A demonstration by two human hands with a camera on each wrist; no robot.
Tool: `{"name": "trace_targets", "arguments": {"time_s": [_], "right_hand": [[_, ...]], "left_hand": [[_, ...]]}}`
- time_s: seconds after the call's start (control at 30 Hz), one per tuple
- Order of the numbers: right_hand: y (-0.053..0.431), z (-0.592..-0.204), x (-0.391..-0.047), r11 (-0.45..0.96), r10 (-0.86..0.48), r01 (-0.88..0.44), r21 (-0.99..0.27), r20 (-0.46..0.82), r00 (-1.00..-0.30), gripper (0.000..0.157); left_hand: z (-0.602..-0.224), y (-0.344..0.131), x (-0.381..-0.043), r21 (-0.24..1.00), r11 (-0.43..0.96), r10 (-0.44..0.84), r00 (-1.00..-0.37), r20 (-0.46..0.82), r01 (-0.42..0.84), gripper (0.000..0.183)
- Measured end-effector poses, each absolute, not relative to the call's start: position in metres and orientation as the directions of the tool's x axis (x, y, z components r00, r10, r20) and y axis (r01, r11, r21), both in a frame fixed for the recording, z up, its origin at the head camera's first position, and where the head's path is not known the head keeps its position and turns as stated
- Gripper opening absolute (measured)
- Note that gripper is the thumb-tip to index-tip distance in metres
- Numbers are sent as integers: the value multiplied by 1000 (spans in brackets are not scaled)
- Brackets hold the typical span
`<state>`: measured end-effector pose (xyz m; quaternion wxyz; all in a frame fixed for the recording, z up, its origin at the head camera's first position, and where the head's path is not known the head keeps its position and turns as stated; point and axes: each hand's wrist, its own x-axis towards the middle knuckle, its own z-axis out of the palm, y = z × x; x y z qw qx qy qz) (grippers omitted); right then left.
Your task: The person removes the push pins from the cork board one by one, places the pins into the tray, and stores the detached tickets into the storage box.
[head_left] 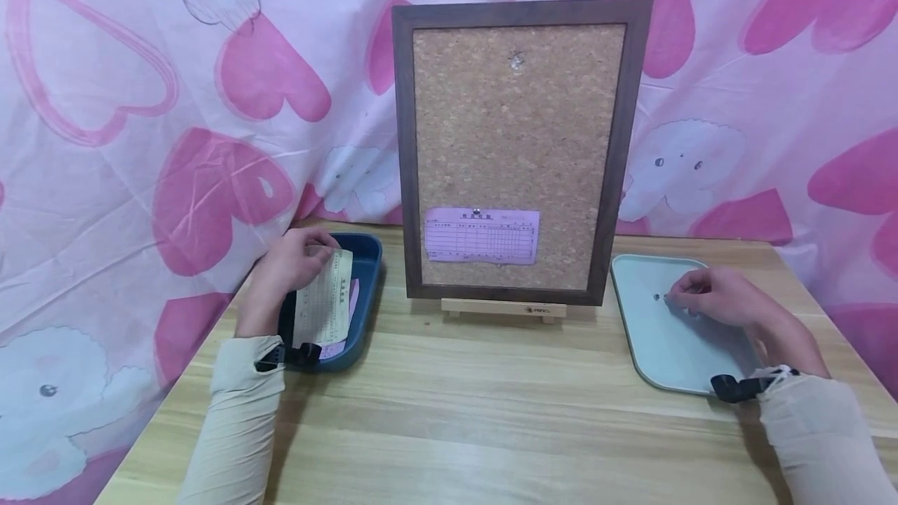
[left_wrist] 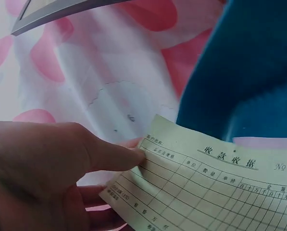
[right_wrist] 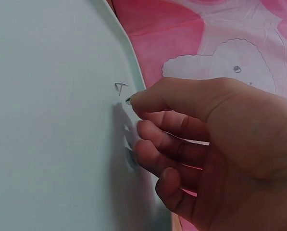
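My left hand (head_left: 303, 259) pinches a pale yellow receipt slip (head_left: 324, 302) by its end, over a dark blue tray (head_left: 372, 271). In the left wrist view, thumb and fingers grip the printed slip (left_wrist: 205, 178) near its corner. Pink slips (head_left: 353, 298) show beneath it in the tray. My right hand (head_left: 722, 298) is over a pale green tray (head_left: 652, 357). Between its thumb and index finger, the right wrist view shows a small shiny thumbtack (right_wrist: 128, 101), mostly hidden. Another thumbtack (right_wrist: 119, 88) lies on the tray close by.
A framed corkboard (head_left: 519, 139) stands on a small wooden easel (head_left: 501, 308) between the trays. A purple receipt slip (head_left: 482, 237) is tacked low on its left, and a clear tack (head_left: 517, 61) sits near its top. A pink heart-patterned cloth (head_left: 266, 68) hangs behind the wooden table (head_left: 484, 411).
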<state>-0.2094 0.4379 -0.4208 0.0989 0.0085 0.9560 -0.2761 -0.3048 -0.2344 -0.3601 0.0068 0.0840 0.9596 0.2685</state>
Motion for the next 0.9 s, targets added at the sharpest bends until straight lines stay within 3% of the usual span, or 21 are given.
{"name": "trace_targets", "arguments": {"time_s": [0.43, 0.9], "right_hand": [[442, -422, -212, 846, -22, 111, -522, -243, -970, 34], [441, -423, -211, 848, -15, 127, -514, -264, -965, 33]], "left_hand": [[-365, -234, -309, 459, 867, 197, -980, 34, 191, 23], [-367, -233, -306, 422, 893, 191, -981, -45, 154, 28]]}}
